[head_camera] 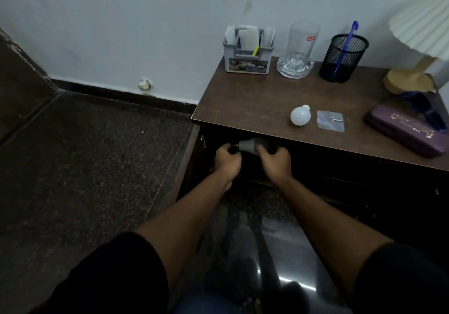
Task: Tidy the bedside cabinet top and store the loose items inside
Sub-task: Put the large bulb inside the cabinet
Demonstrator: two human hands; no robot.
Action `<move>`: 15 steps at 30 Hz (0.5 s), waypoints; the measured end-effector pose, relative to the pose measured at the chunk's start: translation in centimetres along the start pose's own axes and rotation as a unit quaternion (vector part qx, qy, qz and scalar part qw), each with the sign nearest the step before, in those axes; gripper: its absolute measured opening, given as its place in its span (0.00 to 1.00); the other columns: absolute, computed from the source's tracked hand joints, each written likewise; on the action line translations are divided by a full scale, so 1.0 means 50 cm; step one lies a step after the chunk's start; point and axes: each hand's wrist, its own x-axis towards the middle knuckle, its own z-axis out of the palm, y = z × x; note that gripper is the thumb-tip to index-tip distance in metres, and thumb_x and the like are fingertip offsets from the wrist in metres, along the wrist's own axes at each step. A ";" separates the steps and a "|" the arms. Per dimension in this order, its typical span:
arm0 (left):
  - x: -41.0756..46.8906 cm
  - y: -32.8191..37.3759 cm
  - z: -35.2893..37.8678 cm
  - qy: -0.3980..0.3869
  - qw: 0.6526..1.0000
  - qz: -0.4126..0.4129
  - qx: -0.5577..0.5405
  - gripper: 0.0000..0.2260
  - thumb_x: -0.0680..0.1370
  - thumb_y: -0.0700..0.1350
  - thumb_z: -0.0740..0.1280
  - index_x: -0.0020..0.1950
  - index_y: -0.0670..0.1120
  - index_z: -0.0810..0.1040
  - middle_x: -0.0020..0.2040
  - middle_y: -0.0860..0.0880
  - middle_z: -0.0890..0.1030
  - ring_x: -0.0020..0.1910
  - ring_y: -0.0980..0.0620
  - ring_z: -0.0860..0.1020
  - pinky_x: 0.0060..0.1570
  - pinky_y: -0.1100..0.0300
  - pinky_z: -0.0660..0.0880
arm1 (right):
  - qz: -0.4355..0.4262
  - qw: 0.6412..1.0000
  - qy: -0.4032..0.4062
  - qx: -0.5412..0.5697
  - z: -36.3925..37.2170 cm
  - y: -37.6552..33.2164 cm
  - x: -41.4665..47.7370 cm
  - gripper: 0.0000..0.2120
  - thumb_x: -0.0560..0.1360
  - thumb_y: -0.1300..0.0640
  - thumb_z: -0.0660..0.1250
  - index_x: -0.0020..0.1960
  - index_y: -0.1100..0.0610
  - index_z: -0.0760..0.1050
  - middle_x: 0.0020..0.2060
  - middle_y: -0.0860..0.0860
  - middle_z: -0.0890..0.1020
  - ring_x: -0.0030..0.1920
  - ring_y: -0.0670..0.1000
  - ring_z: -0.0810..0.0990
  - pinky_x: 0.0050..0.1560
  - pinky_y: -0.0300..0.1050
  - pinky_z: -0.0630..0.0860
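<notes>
A brown bedside cabinet [247, 100] stands against the wall, its dark inside open below the top. Both my hands reach into that opening. My right hand [275, 162] grips a grey cone-shaped tool [250, 145] by its dark body. My left hand [227, 159] holds the tool's narrow dark tip end. Loose on the top lie a white light bulb [300, 115], a small clear plastic packet [331, 120] and a purple case [410, 131] with blue glasses [427, 109] resting on it.
Along the back of the top stand a grey organizer box [247, 56] with papers, a glass tumbler [301, 44] on a glass dish, a black mesh pen cup [342, 58] with a blue pen, and a lamp [410, 78]. The open cabinet door [187, 165] hangs at left over dark stone floor.
</notes>
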 end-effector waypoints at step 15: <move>0.144 0.010 0.009 0.015 0.998 -0.061 0.004 0.17 0.79 0.41 0.65 0.66 0.36 0.77 0.63 0.39 0.81 0.63 0.42 0.79 0.52 0.59 0.74 | 0.082 0.972 -0.220 0.010 0.122 -0.038 0.128 0.22 0.86 0.53 0.55 0.78 0.58 0.64 0.78 0.56 0.66 0.77 0.58 0.65 0.78 0.52 0.60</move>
